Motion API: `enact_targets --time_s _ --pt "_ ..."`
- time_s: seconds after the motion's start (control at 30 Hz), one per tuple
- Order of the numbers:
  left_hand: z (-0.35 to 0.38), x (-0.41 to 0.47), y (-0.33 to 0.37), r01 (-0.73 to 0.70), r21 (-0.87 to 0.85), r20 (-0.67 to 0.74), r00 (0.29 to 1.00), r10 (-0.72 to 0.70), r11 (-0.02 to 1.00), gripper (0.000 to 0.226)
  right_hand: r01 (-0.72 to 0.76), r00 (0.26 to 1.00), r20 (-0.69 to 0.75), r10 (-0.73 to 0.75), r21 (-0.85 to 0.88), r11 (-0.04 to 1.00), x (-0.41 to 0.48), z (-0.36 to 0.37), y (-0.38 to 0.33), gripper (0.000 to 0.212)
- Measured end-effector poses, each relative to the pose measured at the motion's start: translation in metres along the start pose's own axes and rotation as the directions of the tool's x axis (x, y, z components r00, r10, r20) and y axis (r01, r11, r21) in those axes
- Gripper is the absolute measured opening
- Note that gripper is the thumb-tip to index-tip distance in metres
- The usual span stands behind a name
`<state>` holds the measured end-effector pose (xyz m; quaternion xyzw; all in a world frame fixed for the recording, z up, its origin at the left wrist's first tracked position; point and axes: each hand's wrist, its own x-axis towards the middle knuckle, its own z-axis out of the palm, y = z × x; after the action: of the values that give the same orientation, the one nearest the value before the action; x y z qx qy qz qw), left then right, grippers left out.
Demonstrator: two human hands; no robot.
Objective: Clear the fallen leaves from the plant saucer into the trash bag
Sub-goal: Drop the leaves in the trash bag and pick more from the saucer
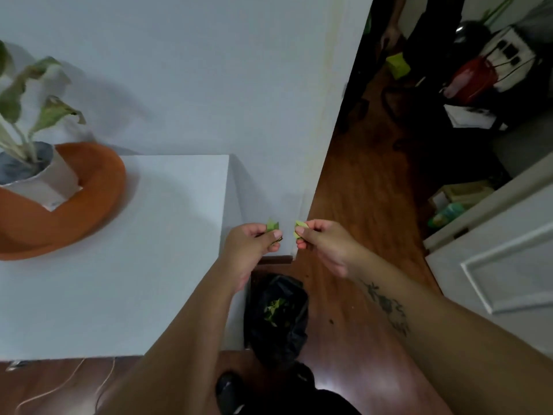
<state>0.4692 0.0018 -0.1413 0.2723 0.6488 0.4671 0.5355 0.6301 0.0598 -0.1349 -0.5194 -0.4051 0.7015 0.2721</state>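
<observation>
My left hand (248, 247) pinches a green leaf piece (272, 225) just past the right edge of the white table (149, 265). A little to its right, my right hand (323, 244) pinches another yellow-green leaf piece (300, 227); the two pieces are apart. Both hands hover above a black trash bag (278, 322) on the floor, which is open and has green leaf bits (273, 310) inside. The orange plant saucer (89, 205) sits at the table's left, holding a white pot (39, 181) with a wilted plant (27, 106).
A white wall stands behind the table, with a door frame (326, 145) to the right. The wooden floor (368, 205) leads into a cluttered dark room where a person's hand (389, 35) shows. A white door (502, 265) is at the right. Thin cables (59, 387) lie below the table.
</observation>
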Motion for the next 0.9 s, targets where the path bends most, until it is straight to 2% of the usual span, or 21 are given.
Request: enact_targets --time_s 0.07,0.23,0.37,0.47,0.6,0.73,0.83,0.87,0.9 --pt "0.017 0.006 -0.015 0.028 0.004 -0.044 0.999 -0.028 1.0 0.018 -0.03 0.999 -0.032 0.03 0.0 1.0 0.006 -0.014 0.014 0.005" --pt "0.043 0.028 -0.07 0.166 -0.019 -0.144 0.975 -0.167 0.986 0.023 -0.16 0.98 -0.114 0.163 0.04 0.986 0.021 -0.047 0.067 0.006" --pt "0.048 0.041 -0.121 0.286 -0.056 -0.182 0.939 -0.291 0.957 0.03 -0.248 0.961 -0.114 0.252 0.047 0.968 0.043 -0.062 0.117 0.006" --pt "0.045 0.058 -0.166 0.356 -0.026 -0.198 0.914 -0.354 0.934 0.012 -0.291 0.946 -0.127 0.299 0.079 0.953 0.069 -0.064 0.157 0.003" --pt "0.042 0.087 -0.228 0.424 0.078 -0.217 0.891 -0.399 0.902 0.009 -0.375 0.913 -0.151 0.379 0.054 0.925 0.107 -0.066 0.224 0.016" --pt "0.038 0.12 -0.299 0.474 0.172 -0.261 0.867 -0.424 0.864 0.019 -0.48 0.862 -0.17 0.477 0.023 0.877 0.152 -0.067 0.302 0.006" --pt "0.039 0.134 -0.335 0.492 0.186 -0.27 0.858 -0.437 0.851 0.004 -0.512 0.841 -0.191 0.507 0.023 0.858 0.173 -0.069 0.336 0.005" --pt "0.039 0.137 -0.346 0.495 0.204 -0.251 0.86 -0.443 0.845 0.01 -0.518 0.84 -0.191 0.507 -0.008 0.855 0.177 -0.069 0.345 0.003" --pt "0.039 0.139 -0.356 0.488 0.214 -0.222 0.868 -0.444 0.846 0.019 -0.52 0.842 -0.198 0.502 -0.049 0.853 0.181 -0.069 0.352 0.009"
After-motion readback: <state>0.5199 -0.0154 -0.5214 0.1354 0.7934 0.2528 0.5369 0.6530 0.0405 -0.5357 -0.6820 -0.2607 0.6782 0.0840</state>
